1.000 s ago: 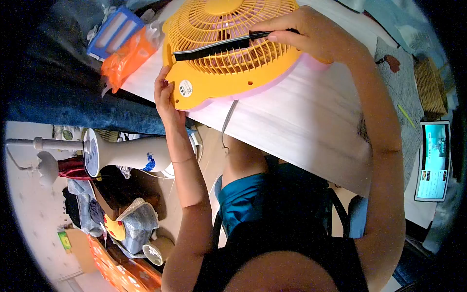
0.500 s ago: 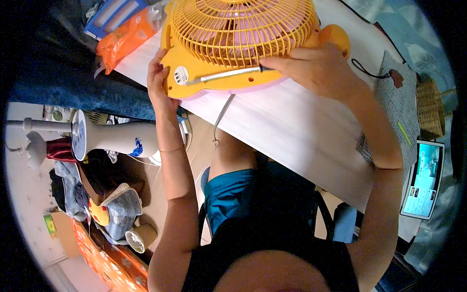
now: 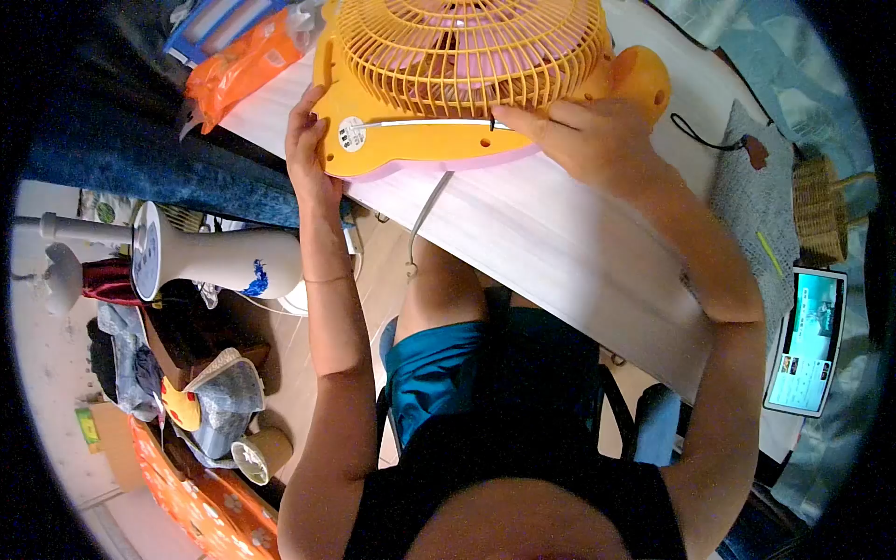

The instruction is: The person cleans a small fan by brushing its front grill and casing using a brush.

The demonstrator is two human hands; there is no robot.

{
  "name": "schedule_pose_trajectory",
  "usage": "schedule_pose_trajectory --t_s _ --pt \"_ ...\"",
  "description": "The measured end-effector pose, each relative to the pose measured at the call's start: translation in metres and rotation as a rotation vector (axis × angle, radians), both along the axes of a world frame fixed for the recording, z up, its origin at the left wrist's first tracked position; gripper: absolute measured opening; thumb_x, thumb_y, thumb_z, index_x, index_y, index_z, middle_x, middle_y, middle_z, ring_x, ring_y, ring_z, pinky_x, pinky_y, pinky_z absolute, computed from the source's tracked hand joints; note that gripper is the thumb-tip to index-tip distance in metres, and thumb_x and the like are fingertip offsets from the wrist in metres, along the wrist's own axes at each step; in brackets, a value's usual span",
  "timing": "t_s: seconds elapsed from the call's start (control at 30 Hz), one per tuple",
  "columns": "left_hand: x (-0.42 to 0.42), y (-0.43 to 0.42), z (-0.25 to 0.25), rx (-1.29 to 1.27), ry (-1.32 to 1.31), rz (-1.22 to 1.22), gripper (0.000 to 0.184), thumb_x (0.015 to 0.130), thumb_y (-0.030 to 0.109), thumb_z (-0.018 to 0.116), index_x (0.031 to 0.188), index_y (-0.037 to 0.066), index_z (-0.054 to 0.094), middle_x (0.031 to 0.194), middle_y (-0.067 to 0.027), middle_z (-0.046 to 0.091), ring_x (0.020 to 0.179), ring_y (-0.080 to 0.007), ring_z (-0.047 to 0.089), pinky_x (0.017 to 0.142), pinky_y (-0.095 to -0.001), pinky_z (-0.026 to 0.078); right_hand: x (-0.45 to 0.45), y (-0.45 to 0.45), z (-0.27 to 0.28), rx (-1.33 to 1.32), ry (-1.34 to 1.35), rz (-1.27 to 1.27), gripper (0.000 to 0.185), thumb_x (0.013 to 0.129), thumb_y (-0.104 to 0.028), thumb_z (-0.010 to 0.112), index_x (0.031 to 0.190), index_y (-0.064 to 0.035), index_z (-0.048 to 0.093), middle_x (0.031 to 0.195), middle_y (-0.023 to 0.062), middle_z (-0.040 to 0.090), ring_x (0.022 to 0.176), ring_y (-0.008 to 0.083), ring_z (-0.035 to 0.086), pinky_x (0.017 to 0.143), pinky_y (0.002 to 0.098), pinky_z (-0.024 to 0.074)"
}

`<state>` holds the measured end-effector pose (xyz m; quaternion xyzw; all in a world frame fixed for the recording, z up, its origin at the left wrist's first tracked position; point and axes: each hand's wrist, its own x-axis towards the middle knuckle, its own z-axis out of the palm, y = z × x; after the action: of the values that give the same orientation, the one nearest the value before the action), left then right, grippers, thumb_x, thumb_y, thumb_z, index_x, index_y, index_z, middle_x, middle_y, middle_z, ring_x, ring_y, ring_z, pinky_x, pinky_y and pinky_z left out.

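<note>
On white table [image 3: 560,224], gripping yellow fan [image 3: 467,84] by left edge with left hand [image 3: 308,140], pinching thin brush [image 3: 429,122] across near side with right hand [image 3: 593,140].

In front of me, the white table [image 3: 560,233] carried a yellow fan [image 3: 420,145], close to its near edge. A grey mesh cloth [image 3: 737,191] lay on it to my right, a black cord [image 3: 707,142] beside and partly over that; an orange bag [image 3: 238,75] lay to my left.
</note>
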<state>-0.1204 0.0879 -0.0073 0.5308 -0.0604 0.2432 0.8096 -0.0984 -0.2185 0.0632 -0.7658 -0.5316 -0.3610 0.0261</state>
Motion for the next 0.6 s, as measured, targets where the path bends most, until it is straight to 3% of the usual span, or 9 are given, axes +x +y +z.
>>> schedule_pose_trajectory --t_s 0.17,0.37,0.47,0.6 --pt "0.002 0.001 -0.002 0.011 0.022 0.032 0.045 0.076 0.003 0.041 0.12 -0.005 0.04 0.119 -0.0223 0.046 0.106 -0.0295 0.052 0.09 -0.0386 0.044 -0.001 0.004 0.008 0.16 -0.074 -0.026 0.04 0.068 -0.013 0.059 0.108 -0.0172 0.061 0.055 -0.0027 0.04 0.047 0.0108 0.048 0.039 0.0256 0.0388" --pt "0.004 0.005 -0.005 0.007 -0.006 0.011 0.044 0.076 0.003 0.04 0.12 -0.005 0.041 0.119 -0.0221 0.046 0.104 -0.0294 0.053 0.088 -0.0384 0.047 -0.003 0.002 0.005 0.107 -0.031 -0.012 0.039 0.069 -0.009 0.059 0.107 -0.0149 0.061 0.053 -0.0031 0.039 0.046 0.0103 0.047 0.04 0.0253 0.0396" --pt "0.003 0.004 -0.005 0.001 0.001 0.025 0.043 0.077 0.003 0.039 0.119 -0.004 0.041 0.119 -0.0218 0.046 0.104 -0.0295 0.053 0.088 -0.0387 0.046 0.005 0.002 0.0 0.193 -0.047 0.032 0.038 0.07 -0.008 0.059 0.107 -0.0145 0.061 0.054 -0.0033 0.042 0.046 0.01 0.048 0.041 0.0248 0.0401" --pt "0.003 0.004 -0.004 0.009 0.01 0.017 0.042 0.077 0.003 0.039 0.118 -0.005 0.041 0.119 -0.0216 0.047 0.104 -0.0294 0.053 0.088 -0.0388 0.047 -0.001 0.0 0.006 0.084 -0.01 -0.013 0.038 0.071 -0.009 0.059 0.108 -0.0142 0.061 0.057 -0.0029 0.048 0.047 0.01 0.049 0.042 0.0244 0.0412"
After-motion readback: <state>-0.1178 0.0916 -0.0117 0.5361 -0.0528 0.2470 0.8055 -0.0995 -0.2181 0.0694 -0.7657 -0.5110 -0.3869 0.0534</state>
